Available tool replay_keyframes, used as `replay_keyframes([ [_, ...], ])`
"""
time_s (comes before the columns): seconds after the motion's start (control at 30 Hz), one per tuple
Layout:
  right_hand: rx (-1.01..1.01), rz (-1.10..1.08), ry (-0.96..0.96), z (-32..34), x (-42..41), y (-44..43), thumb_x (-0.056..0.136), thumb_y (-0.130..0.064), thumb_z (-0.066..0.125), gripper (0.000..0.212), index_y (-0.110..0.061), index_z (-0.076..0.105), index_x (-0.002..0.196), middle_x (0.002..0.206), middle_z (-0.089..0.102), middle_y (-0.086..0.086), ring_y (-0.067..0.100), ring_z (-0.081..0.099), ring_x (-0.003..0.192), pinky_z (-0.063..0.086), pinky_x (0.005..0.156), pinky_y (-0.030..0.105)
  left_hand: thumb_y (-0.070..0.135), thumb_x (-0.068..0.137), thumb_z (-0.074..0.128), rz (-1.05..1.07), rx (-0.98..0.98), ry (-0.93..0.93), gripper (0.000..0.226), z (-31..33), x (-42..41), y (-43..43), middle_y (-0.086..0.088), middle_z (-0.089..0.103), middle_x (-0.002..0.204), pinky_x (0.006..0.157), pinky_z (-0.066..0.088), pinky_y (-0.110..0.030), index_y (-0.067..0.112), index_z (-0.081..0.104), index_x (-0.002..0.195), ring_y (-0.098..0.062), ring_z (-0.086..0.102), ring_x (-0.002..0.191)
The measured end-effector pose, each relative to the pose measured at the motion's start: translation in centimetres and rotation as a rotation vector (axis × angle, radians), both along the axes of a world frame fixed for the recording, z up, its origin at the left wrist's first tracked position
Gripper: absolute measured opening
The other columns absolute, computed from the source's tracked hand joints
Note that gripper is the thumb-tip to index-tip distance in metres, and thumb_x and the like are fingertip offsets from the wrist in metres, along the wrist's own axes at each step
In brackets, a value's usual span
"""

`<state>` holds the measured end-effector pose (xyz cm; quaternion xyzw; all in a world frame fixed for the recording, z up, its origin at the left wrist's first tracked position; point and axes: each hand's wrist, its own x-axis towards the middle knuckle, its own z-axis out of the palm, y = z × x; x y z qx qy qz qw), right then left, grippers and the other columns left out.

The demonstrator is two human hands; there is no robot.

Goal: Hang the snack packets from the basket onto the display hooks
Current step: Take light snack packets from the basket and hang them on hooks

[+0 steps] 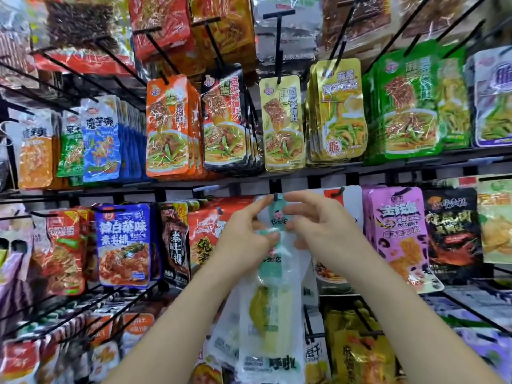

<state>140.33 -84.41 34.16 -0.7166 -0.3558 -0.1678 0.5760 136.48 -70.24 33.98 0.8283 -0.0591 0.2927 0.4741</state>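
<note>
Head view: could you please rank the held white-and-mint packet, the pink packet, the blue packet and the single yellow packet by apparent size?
1. The white-and-mint packet, though it is nearest the camera, which inflates it.
2. The pink packet.
3. The blue packet and the yellow packet look alike, so they are left unranked.

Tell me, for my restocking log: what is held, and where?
Left hand and right hand pinch the pale snack packet by its top, at the hook.

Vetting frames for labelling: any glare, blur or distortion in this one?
Head view: wide-angle distortion bows the shelf rail near the edges; glare streaks across the orange packet and its glossy neighbours; corners and bottom rows blurred; centre fairly sharp and evenly lit, left hand and right hand pinching the clear packet.
</note>
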Motion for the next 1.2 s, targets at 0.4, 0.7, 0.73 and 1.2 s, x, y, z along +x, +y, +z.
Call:
replay_keyframes([
  [0.4,-0.114,0.08,0.182,0.7,2.9,1.4,0.093,0.002,0.046,0.06,-0.03,0.038,0.143,0.15,0.042,-0.002,0.016,0.042,0.135,0.046,0.101,0.035,-0.002,0.085,0.065,-0.099,-0.13,0.132,0.087,-0.7,1.3,-0.4,-0.006,0.062,0.082,0.06,0.046,-0.017,0.028,0.017,0.152,-0.011,0.057,0.065],
  [0.7,0.064,0.24,0.325,0.3,3.8,2.0,0.093,0.006,0.048,0.057,-0.027,0.045,0.139,0.141,0.05,-0.007,0.008,0.063,0.1,0.055,0.072,0.024,-0.001,0.082,0.064,-0.038,0.033,0.214,0.083,-0.2,2.2,-0.8,-0.01,0.063,0.115,0.07,0.045,-0.018,0.021,0.023,0.151,-0.016,0.062,0.094],
  [0.73,0.065,0.238,0.331,0.5,4.0,2.1,0.092,0.006,0.047,0.058,-0.027,0.044,0.14,0.141,0.05,-0.008,0.008,0.062,0.099,0.054,0.076,0.026,0.0,0.081,0.065,-0.025,0.057,0.218,0.082,0.0,2.2,-0.9,-0.002,0.064,0.112,0.074,0.047,-0.019,0.021,0.025,0.15,-0.012,0.061,0.094],
  [1.2,0.263,0.4,0.568,-0.1,3.6,2.3,0.099,-0.02,0.048,0.035,-0.022,0.051,0.133,0.121,0.064,0.006,0.016,0.065,0.095,0.051,0.071,0.03,0.002,0.082,0.071,0.193,-0.037,-0.167,0.032,-1.4,-1.3,0.4,0.004,0.07,0.081,0.071,0.054,-0.02,0.025,0.069,0.104,-0.006,0.064,0.07],
])
